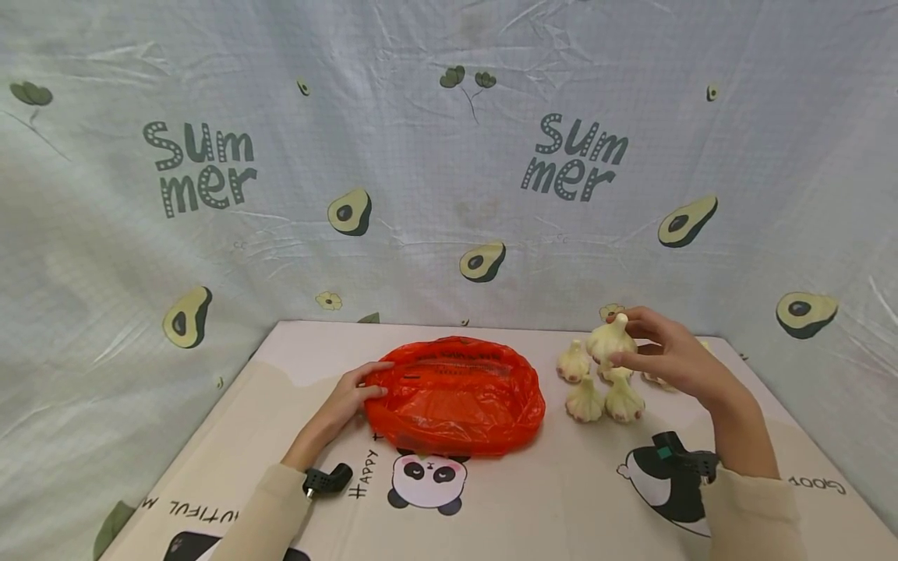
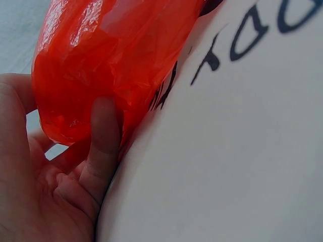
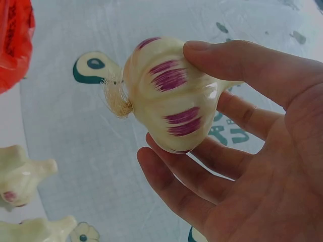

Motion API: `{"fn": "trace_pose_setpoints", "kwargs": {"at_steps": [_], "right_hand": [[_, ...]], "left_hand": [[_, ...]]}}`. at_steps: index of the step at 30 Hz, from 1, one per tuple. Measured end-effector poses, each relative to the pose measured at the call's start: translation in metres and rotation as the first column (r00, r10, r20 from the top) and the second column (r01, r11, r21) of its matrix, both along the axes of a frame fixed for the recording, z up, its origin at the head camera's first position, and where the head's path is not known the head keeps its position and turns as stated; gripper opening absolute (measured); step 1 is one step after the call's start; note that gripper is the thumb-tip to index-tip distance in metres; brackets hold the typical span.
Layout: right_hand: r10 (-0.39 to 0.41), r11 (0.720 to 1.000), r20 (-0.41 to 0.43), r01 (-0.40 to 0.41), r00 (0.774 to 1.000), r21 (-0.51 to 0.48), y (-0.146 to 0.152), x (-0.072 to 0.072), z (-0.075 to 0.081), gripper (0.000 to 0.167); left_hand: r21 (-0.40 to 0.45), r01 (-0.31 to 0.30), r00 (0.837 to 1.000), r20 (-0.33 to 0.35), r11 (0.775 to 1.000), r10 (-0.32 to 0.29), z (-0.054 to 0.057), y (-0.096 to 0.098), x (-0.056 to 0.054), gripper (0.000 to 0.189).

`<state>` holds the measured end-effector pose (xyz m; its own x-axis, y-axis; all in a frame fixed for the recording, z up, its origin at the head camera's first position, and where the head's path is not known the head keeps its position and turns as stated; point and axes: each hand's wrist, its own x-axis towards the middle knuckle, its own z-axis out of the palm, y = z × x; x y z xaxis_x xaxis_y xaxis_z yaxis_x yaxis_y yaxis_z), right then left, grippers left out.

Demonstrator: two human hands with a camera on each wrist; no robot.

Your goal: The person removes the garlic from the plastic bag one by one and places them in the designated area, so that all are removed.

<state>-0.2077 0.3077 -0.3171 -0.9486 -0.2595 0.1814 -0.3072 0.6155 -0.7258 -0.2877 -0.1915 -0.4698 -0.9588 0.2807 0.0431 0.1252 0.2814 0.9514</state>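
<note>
A red plastic bag [image 1: 449,405] lies with its mouth spread wide on the table. At its left side, my left hand [image 1: 351,393] grips the edge, with fingers on both sides of the plastic [image 2: 116,60] in the left wrist view. My right hand [image 1: 669,354] holds a garlic bulb [image 1: 610,341] above several others. In the right wrist view, thumb and fingers pinch this bulb [image 3: 171,96], which has purple streaks and a tuft of roots. Under it stand more garlic bulbs [image 1: 585,401], grouped to the right of the bag.
The pale table [image 1: 533,499] carries printed pandas and lettering. Behind it hangs a white curtain [image 1: 407,140] with avocados and the word "summer". Each wrist wears a black strap [image 1: 326,479]. Another garlic bulb [image 1: 659,381] sits partly hidden behind the right hand.
</note>
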Motion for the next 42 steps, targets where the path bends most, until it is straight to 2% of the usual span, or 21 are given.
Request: {"fn": "trace_pose_setpoints", "kwargs": {"at_steps": [7, 15, 20, 27, 42], "right_hand": [[-0.019, 1.000, -0.035, 0.020, 0.999, 0.008, 0.009, 0.002, -0.002, 0.053], [-0.007, 1.000, -0.064, 0.006, 0.998, -0.018, 0.021, 0.002, -0.002, 0.051], [-0.030, 0.999, -0.059, 0.029, 0.998, -0.028, 0.028, 0.002, -0.003, 0.050], [-0.056, 0.998, -0.089, 0.055, 0.994, -0.009, 0.042, 0.002, -0.008, 0.047], [-0.145, 0.988, 0.008, 0.144, 0.989, 0.059, 0.080, -0.001, -0.024, 0.051]], "left_hand": [[-0.002, -0.001, 1.000, -0.003, 1.000, 0.001, -0.002, -0.001, 0.001, 0.051], [0.011, 0.014, 1.000, -0.008, 1.000, -0.013, -0.002, -0.002, 0.000, 0.051], [0.010, 0.012, 1.000, 0.000, 1.000, -0.012, -0.002, -0.002, -0.001, 0.051], [0.027, 0.026, 0.999, -0.028, 0.999, -0.026, -0.001, -0.002, -0.001, 0.052], [0.023, 0.017, 1.000, -0.017, 1.000, -0.016, -0.002, -0.002, -0.002, 0.052]]}}
